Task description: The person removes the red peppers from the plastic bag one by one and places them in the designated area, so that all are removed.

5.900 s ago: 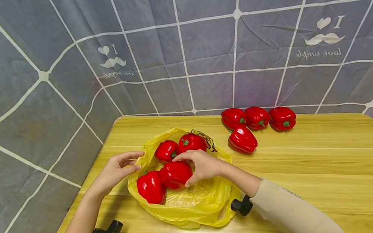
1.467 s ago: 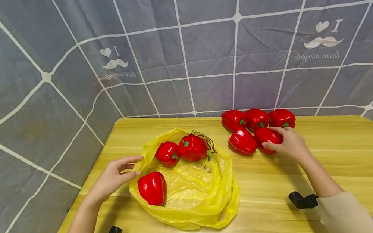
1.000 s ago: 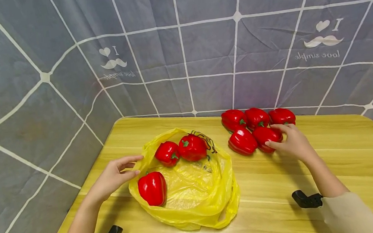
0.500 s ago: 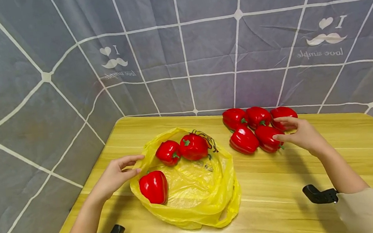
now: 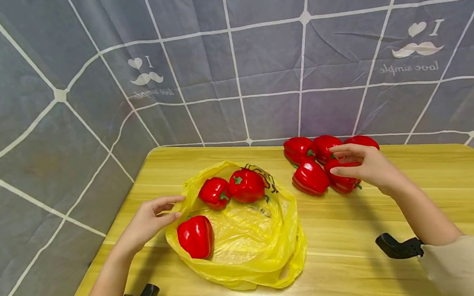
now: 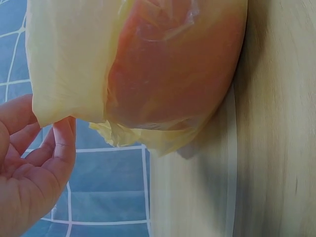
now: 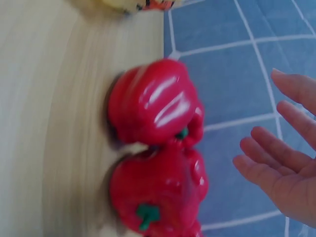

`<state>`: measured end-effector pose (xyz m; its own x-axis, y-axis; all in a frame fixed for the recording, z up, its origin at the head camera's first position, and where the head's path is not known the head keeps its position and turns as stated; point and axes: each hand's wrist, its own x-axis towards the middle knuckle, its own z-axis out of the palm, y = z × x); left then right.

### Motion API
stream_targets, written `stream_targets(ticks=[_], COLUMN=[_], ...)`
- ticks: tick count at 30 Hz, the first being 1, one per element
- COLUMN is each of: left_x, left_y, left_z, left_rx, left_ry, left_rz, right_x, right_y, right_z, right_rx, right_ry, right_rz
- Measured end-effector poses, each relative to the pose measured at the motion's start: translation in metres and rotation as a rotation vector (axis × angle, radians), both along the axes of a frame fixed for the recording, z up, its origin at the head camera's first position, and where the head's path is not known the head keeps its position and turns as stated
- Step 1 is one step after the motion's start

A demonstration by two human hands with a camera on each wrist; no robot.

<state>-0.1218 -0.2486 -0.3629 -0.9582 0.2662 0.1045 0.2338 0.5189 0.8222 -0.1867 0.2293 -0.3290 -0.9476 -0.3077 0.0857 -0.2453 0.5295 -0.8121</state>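
Observation:
My left hand (image 5: 147, 225) pinches the left rim of a yellow plastic bag (image 5: 246, 240), which stands wide-mouthed on the table. Inside are three red bell peppers, one of them a pepper (image 5: 196, 237) beside the near left wall. In the left wrist view, thumb and fingers meet at the bag's edge (image 6: 69, 94), and a red shape shows through the plastic. Holding nothing, my right hand (image 5: 369, 166) hovers with spread fingers over the group of red peppers at right. It partly covers the front right pepper (image 5: 343, 183); the front left pepper (image 5: 310, 178) lies beside that one.
More red peppers line the table's back edge, including one at the left (image 5: 298, 149). A grey curtain (image 5: 263, 59) with white lines hangs behind and along the left. The wooden table (image 5: 451, 194) extends to the right.
My right hand took a pepper out of the bag, laid it at the front right of the group and let go. Since then it has drawn right, then back left. The left hand stays at the rim.

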Motion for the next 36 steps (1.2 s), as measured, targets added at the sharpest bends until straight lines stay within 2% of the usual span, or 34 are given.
stream_targets(ticks=[8,13,21,24,29,36], left_x=[-0.002,-0.001,0.0,0.0,-0.003,-0.001], left_y=[0.004,0.003,0.003,0.006,0.013,0.012], left_z=[0.0,0.001,0.003,0.002,-0.001,0.0], left_rx=[0.007,-0.018,-0.028,-0.033,-0.034,-0.017], left_ry=[-0.006,0.013,0.031,0.026,0.009,0.02], left_rz=[-0.014,-0.012,0.006,0.019,0.028,0.036], right_x=[0.002,0.001,-0.004,-0.006,-0.006,-0.004], right_y=[-0.03,-0.055,-0.098,-0.114,-0.136,-0.168], right_z=[0.014,0.016,0.019,0.019,0.015,0.005], right_rx=[-0.035,-0.08,-0.109,-0.095,-0.097,-0.099], right_ry=[-0.033,-0.057,-0.173,-0.213,-0.292,-0.345], right_rz=[0.078,0.184,0.352,0.412,0.454,0.509])
